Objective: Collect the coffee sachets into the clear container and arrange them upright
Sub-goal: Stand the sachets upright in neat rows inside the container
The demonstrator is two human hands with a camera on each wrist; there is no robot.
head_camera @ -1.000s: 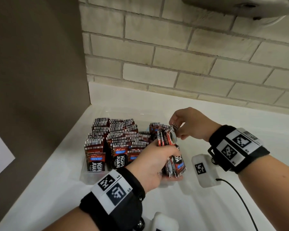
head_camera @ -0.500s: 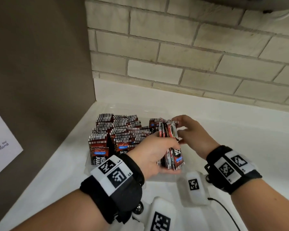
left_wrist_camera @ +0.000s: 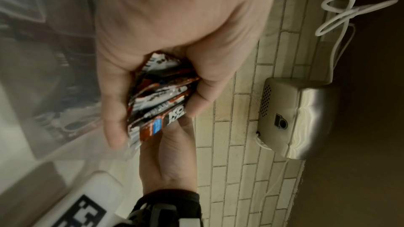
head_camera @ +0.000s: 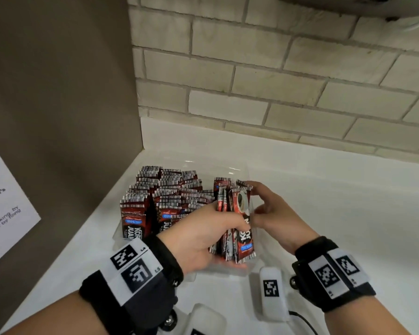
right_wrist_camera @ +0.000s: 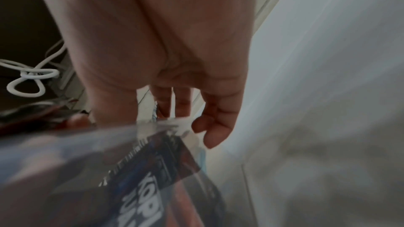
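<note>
The white surface point(head_camera: 324, 213) runs into a corner of the brick wall point(head_camera: 276, 81), and the clear container point(head_camera: 240, 169) sits on it near that corner, presumably so the wall side stays out of the way of both arms. Most of the container's side toward the brown panel point(head_camera: 58, 93) is packed with coffee sachets point(head_camera: 160, 197) standing upright in rows. At the container's other end, the left hand point(head_camera: 198, 240) grips a bundle of sachets point(head_camera: 237, 228), fingers point(left_wrist_camera: 113, 110) curled round it, seemingly to keep the bundle vertical while it is settled into the gap. The right hand point(head_camera: 273, 213) reaches to the bundle's top edge from the far side of the container; its fingers point(right_wrist_camera: 210, 127) are loosely bent, and whether they pinch a sachet I cannot tell. Two white marker blocks point(head_camera: 272, 293) lie on the surface just in front of the container.
</note>
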